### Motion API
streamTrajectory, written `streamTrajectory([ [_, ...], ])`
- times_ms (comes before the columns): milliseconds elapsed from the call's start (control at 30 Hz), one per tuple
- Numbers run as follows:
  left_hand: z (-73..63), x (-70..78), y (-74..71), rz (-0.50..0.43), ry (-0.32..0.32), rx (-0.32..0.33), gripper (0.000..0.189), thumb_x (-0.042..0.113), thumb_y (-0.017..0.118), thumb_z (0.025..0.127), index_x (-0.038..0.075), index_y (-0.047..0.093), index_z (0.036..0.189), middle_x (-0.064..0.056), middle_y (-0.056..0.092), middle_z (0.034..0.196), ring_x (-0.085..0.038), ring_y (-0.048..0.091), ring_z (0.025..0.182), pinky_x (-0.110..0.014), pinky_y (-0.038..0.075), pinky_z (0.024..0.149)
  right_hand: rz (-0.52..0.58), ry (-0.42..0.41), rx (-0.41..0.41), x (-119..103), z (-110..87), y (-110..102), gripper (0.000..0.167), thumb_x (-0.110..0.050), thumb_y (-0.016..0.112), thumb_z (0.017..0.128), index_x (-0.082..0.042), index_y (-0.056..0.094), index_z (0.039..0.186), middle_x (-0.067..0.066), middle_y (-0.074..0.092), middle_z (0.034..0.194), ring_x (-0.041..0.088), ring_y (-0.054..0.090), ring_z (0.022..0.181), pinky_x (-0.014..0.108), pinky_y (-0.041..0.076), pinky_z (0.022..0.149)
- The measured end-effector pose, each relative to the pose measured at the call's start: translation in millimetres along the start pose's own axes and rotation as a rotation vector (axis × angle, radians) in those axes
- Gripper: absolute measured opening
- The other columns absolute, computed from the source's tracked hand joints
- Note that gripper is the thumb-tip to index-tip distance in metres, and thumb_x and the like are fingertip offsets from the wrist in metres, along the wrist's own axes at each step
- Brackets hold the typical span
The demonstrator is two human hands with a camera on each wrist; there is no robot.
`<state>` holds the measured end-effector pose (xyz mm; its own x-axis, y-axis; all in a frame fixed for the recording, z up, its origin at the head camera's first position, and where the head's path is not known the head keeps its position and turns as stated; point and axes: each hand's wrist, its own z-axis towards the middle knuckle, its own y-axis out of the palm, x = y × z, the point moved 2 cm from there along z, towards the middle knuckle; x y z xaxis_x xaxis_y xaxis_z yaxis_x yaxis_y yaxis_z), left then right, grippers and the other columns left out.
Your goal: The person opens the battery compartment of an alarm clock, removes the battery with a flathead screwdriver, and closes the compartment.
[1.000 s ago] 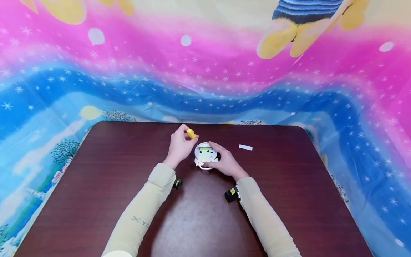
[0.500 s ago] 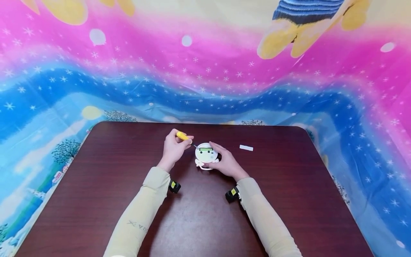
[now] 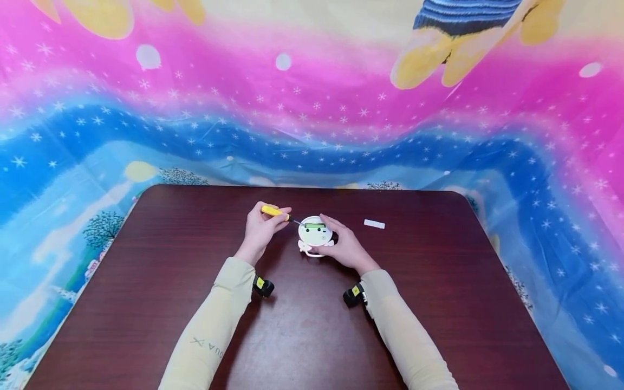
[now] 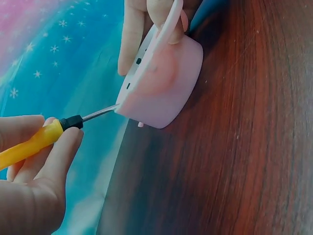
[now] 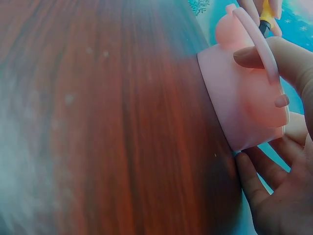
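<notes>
in the head view, a round device (image 3: 314, 236) sits on the dark wood counter (image 3: 439, 325), its whitish flat face upward, marked with a green strip and small dark dots. just left of the device, the left hand (image 3: 260, 227) has its fingers pinched on a yellow-handled screwdriver (image 3: 272, 210); the screwdriver's long axis runs roughly sideways, handle away from the device, tip pointing at the device's left edge beside the green strip. the right hand (image 3: 346, 245) has its fingers clamped on the device's right side. a white strip (image 3: 374, 223) lies right of the device, apart from it.

in the left wrist view, the device looks pink, with tapering sides; the screwdriver shows a black collar and bare metal shaft, slanting up to the device's rim.

in the right wrist view, the right hand's thumb passes behind the device's curved loop (image 5: 267, 54); the screwdriver is partly hidden beyond the device.
</notes>
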<state>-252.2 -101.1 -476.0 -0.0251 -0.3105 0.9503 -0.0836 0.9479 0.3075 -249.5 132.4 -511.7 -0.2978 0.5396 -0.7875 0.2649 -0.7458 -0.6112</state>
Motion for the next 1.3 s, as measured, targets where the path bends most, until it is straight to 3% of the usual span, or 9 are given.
streamTrajectory([
  [100,0.1,-1.7,-0.6,-0.019,-0.009,-0.003,0.027,-0.012,0.065,0.094,-0.002,0.046,0.110,-0.031,0.066,0.120,-0.032,0.068,0.110,-0.038,0.057,0.088,0.000,0.008,-0.001,1,-0.2,-1,0.095,-0.034,0.089,0.081,-0.013,0.039,0.158,0.003,0.036,0.161,0.019,0.030,0.148,0.043,0.031,0.116],
  [267,0.8,-3.8,-3.0,-0.077,-0.035,0.006,0.028,-0.015,0.062,0.094,-0.002,0.044,0.111,-0.033,0.064,0.122,-0.046,0.056,0.123,-0.040,0.057,0.087,-0.006,0.023,0.002,1,-0.7,-3,0.094,-0.034,0.088,0.082,-0.013,0.039,0.158,0.002,0.035,0.161,0.019,0.030,0.147,0.042,0.031,0.116],
  [400,1.6,-1.7,-3.0,-0.053,-0.023,0.002,0.028,-0.015,0.062,0.094,-0.004,0.044,0.112,-0.035,0.063,0.123,-0.049,0.054,0.124,-0.040,0.057,0.087,-0.007,0.022,0.001,0,-0.6,-3,0.094,-0.034,0.088,0.082,-0.012,0.038,0.159,0.001,0.035,0.161,0.019,0.030,0.147,0.042,0.032,0.115],
  [567,1.4,5.0,2.7,0.053,0.035,-0.012,0.028,-0.014,0.066,0.092,-0.006,0.046,0.111,-0.033,0.065,0.119,-0.046,0.060,0.118,-0.038,0.058,0.084,-0.004,0.026,0.007,-1,-0.5,-3,0.094,-0.034,0.088,0.082,-0.012,0.039,0.158,0.001,0.036,0.161,0.017,0.031,0.147,0.040,0.032,0.115],
  [733,0.5,12.5,12.7,0.213,0.132,-0.052,0.028,-0.014,0.068,0.090,-0.012,0.048,0.110,-0.031,0.069,0.112,-0.041,0.066,0.111,-0.035,0.059,0.081,-0.011,0.024,0.014,-1,-0.3,-3,0.094,-0.033,0.089,0.081,-0.011,0.039,0.158,0.004,0.037,0.161,0.019,0.032,0.146,0.041,0.032,0.115],
  [933,-0.7,21.7,28.9,0.557,0.273,-0.097,0.024,-0.007,0.073,0.090,-0.001,0.054,0.102,-0.019,0.075,0.104,-0.025,0.073,0.100,-0.034,0.058,0.084,-0.014,0.027,0.016,0,-1.0,-3,0.095,-0.034,0.089,0.081,-0.011,0.039,0.158,0.004,0.037,0.160,0.020,0.032,0.146,0.042,0.032,0.115],
  [1033,-2.5,24.5,38.1,0.680,0.306,-0.122,0.024,-0.002,0.074,0.092,0.005,0.052,0.100,-0.014,0.076,0.104,-0.020,0.073,0.098,-0.035,0.058,0.086,-0.011,0.029,0.017,1,-1.4,-3,0.095,-0.035,0.089,0.081,-0.011,0.039,0.158,0.004,0.038,0.160,0.020,0.033,0.146,0.042,0.032,0.115],
  [1133,-3.7,25.4,42.9,0.707,0.296,-0.121,0.023,0.000,0.073,0.093,0.007,0.051,0.100,-0.013,0.076,0.103,-0.019,0.073,0.098,-0.036,0.058,0.086,-0.005,0.037,0.018,1,-1.7,-3,0.095,-0.034,0.089,0.081,-0.011,0.039,0.158,0.003,0.038,0.160,0.019,0.033,0.146,0.042,0.033,0.115],
  [1300,-1.4,21.3,36.8,0.590,0.246,-0.079,0.023,-0.002,0.072,0.093,0.003,0.052,0.102,-0.015,0.075,0.103,-0.021,0.073,0.098,-0.035,0.058,0.086,0.000,0.036,0.008,0,-0.4,-3,0.093,-0.033,0.088,0.082,-0.013,0.039,0.159,0.002,0.037,0.161,0.019,0.032,0.146,0.042,0.033,0.115],
])
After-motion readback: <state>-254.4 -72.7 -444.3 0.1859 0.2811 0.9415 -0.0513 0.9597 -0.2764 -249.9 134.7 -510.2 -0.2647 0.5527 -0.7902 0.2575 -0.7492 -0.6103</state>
